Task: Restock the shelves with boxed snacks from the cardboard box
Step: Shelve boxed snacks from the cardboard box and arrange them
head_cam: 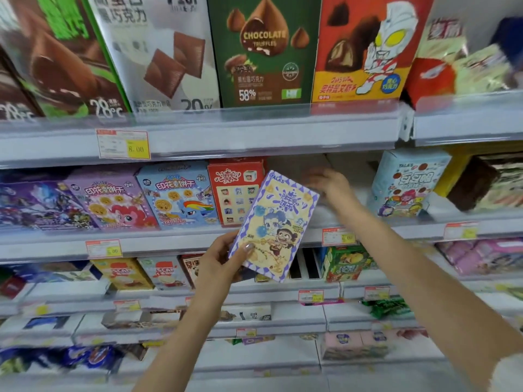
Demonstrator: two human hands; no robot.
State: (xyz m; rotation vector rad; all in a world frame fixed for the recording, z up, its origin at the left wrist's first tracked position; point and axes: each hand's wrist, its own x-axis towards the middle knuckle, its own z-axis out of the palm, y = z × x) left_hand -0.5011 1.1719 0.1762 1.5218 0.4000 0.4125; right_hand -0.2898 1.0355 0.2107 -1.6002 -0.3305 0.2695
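One cream-and-purple TALA'S biscuit box (273, 226) is tilted in front of the middle shelf (198, 239), its lower left corner pinched by the left hand (223, 258), thumb on the front. The right hand (329, 181) reaches into the shelf gap between four boxes, the nearest a red box (236, 190), and one light-blue box (407, 185). Its grip is too blurred to tell.

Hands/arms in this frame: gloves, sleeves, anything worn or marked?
No gloves: left hand and right hand are bare, forearms uncovered as far as they show. No watch, ring or bracelet visible, though the right hand is blurred. The left thumbnail has a glossy pale polish. A white fluffy edge at the bottom right, by the right arm, may be a sleeve; too little shows to tell.
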